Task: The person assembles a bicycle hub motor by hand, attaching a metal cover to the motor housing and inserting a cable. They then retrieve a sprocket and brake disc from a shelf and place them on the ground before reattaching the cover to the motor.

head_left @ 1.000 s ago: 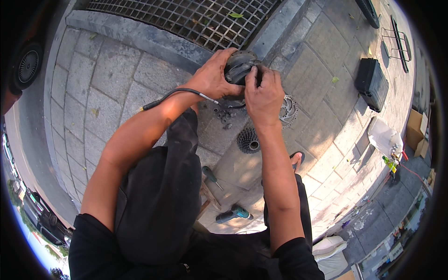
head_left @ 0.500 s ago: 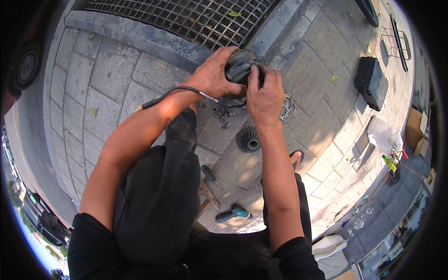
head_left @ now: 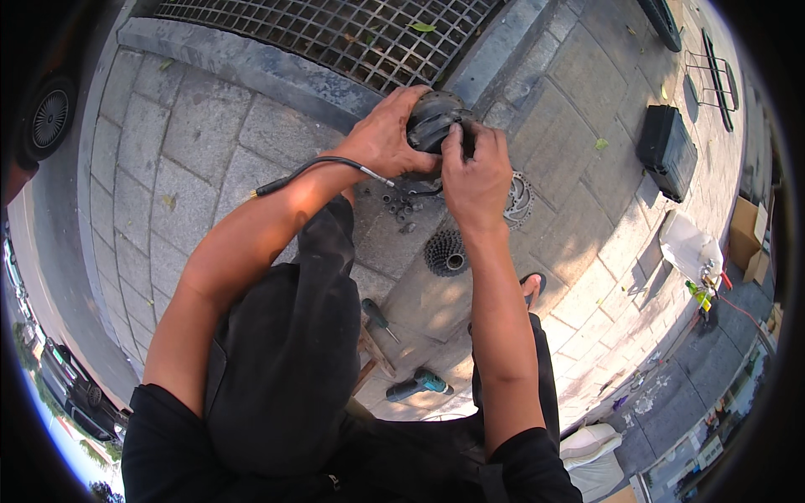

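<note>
A round dark hub motor (head_left: 433, 119) is held up in front of me, beside the grating's corner. My left hand (head_left: 389, 134) is wrapped round its left side. My right hand (head_left: 476, 172) is closed at its right edge, thumb pressed on the dark casing. Whether a small part sits in those right fingers is hidden. A black cable (head_left: 323, 159) with a bare-wire end runs from the hub across my left forearm. Below on the pavement lie several small nuts and washers (head_left: 402, 205), a cassette of sprockets (head_left: 446, 251) and a brake disc (head_left: 520, 201), partly behind my right wrist.
Nearer my legs lie a screwdriver (head_left: 379, 318) and a cordless drill (head_left: 419, 384). A metal grating (head_left: 369, 42) with a stone kerb is ahead. To the right stand a black case (head_left: 667, 152), a white tray of parts (head_left: 690, 247) and a cardboard box (head_left: 746, 230).
Both hands and the hub have barely moved; the hub sits a touch lower and farther right. The grip of each hand looks the same.
</note>
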{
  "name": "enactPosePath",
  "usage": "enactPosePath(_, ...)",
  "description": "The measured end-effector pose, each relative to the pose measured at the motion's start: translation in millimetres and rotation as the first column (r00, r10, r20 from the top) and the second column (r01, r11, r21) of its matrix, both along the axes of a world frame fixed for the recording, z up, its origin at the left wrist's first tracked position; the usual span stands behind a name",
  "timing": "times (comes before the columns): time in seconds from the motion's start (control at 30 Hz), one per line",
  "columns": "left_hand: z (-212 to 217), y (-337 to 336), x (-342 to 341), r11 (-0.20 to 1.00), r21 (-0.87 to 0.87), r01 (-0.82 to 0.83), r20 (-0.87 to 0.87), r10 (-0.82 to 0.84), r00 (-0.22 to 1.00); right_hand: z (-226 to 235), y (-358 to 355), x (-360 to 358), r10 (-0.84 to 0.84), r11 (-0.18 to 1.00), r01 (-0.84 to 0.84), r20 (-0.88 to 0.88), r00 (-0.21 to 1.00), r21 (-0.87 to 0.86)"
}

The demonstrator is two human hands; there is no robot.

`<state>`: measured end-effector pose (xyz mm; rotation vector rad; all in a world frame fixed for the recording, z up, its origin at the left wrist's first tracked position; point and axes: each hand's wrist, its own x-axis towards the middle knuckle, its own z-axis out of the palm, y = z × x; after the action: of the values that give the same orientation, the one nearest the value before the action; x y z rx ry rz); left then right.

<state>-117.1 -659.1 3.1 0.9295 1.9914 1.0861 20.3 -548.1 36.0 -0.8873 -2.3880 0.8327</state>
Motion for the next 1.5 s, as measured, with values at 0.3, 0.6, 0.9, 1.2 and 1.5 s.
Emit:
enactPosePath(0.3, 1, 0, -1, 1.000, 0.005, 0.011, -0.001, -0.011, 1.000, 1, 9, -1, -0.017, 0.998, 0.015, -0.035, 0.999, -0.056)
enactPosePath(0.6, 0, 0, -1, 1.000, 0.012, 0.010, -0.002, -0.010, 1.000, -1, 11, -1, 0.043, 0.998, -0.041, -0.038, 0.998, 0.039)
enactPosePath(0.9, 0, 1, -1, 1.000, 0.020, 0.002, 0.011, -0.002, 1.000, -1, 14, -1, 0.124, 0.989, -0.122, -0.025, 0.992, 0.085)
enactPosePath(1.2, 1, 0, -2, 1.000, 0.005, -0.014, 0.086, 0.013, 0.996, 3, 6, -2, 0.021, 0.997, -0.019, 0.022, 1.000, -0.079)
enactPosePath(1.5, -5, 1, 0, 0.999, 0.032, -0.016, 0.018, 0.016, 1.000, -7, 9, -3, 0.061, 0.991, -0.055, -0.042, 0.997, 0.120)
